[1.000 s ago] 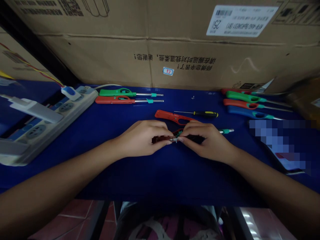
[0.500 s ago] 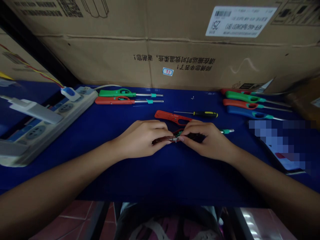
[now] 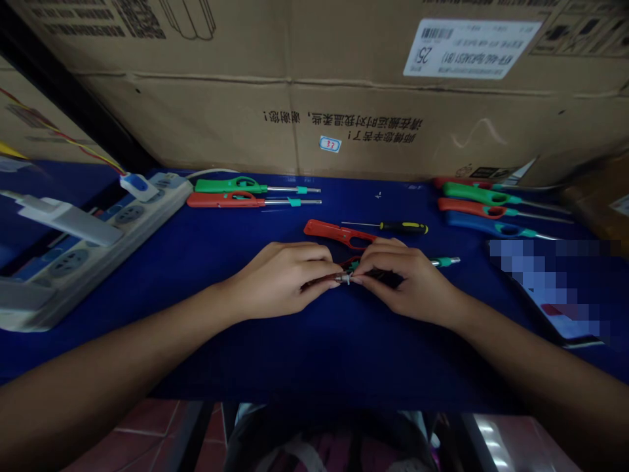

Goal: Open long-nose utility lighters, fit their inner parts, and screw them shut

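Note:
My left hand [image 3: 287, 278] pinches a dark brown piece that looks like a lighter's fuel tank [image 3: 322, 280], mostly hidden by the fingers. A small grey valve [image 3: 346, 278] sticks out of its right end. Thumb and forefinger of my right hand [image 3: 410, 275] close on the tip of that valve. Just behind the hands lies a red lighter casing half [image 3: 339, 233], its right end covered by my right hand. More lighter parts show in red and green between the hands, and a metal tube with a green collar [image 3: 445, 261] emerges right of my right hand.
A yellow-black screwdriver [image 3: 403, 227] lies behind the casing. Green [image 3: 216, 186] and red [image 3: 216, 199] lighters are back left; several more, including a blue lighter [image 3: 486, 225], are back right. A power strip [image 3: 105, 239] stands left, a phone [image 3: 545, 295] right, a cardboard box [image 3: 221, 118] behind.
Both hands have come slightly nearer to me with the fuel tank. The grey valve shows more clearly between the fingertips; the grips look the same.

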Tool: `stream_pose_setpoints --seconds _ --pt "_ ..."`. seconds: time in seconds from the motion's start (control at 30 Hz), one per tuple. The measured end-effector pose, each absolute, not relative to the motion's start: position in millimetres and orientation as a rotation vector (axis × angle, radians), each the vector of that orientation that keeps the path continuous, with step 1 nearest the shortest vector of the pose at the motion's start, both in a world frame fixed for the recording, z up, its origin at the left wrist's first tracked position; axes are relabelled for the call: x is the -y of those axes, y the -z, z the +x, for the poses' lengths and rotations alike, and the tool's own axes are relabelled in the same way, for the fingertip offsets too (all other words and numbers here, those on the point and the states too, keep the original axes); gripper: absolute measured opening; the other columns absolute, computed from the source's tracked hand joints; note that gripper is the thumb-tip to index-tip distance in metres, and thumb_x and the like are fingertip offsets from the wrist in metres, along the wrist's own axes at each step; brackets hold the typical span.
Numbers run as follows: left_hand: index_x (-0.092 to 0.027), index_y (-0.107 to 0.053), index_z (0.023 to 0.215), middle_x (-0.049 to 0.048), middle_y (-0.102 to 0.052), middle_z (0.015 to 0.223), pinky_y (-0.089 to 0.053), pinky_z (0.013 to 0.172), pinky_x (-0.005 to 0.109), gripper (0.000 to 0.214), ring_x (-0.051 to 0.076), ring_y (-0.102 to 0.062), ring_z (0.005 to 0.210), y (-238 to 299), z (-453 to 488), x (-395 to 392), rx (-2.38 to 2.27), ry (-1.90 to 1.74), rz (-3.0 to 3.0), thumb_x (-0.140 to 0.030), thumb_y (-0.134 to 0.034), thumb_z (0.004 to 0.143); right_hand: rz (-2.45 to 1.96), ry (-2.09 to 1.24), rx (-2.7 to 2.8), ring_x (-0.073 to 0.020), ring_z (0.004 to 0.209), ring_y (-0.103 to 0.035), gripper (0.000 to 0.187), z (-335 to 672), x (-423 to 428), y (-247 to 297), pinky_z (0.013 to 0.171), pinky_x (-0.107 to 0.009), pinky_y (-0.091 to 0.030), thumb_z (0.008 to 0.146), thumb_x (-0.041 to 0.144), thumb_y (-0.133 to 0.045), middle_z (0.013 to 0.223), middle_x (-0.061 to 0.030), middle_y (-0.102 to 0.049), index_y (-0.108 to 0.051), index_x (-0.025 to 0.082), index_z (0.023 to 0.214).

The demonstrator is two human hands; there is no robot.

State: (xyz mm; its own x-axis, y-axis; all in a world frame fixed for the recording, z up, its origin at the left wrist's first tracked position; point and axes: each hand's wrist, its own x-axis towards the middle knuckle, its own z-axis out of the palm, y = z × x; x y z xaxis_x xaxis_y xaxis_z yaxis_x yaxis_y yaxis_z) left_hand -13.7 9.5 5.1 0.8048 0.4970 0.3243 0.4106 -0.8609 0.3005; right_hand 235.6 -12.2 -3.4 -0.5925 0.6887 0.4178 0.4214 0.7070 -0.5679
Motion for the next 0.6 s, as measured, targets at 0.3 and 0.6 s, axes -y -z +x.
stream_pose_setpoints --seconds 0.3,0.6 --pt "-0.023 -0.073 0.116 0.0012 -0.074 0.104 -0.053 0.078 0.024 0.021 0.014 -0.071 0.092 -4.1 -13.7 -11.2 -0.693 -0.58 2.81 -0.027 -0.057 0.102 -0.856 -0.57 2.27 -0.0178 0.079 -0.063 0.009 233.6 13.2 3.9 0.08 -0.037 -0.049 0.094 0.016 -0.064 0.08 -0.0021 -0.07 -0.069 0.022 0.089" --pt "-0.024 -0.074 0.114 0.0002 -0.074 0.103 -0.054 0.081 0.023 0.019 0.014 -0.07 0.092 -7.0 -14.3 -10.8 -0.691 -0.65 2.799 -0.025 -0.063 0.098 -0.981 -0.516 2.245 -0.0184 0.077 -0.061 0.01 238.0 11.3 -3.2 0.075 -0.035 -0.049 0.095 0.019 -0.062 0.081 -0.0047 -0.07 -0.07 0.02 0.089"
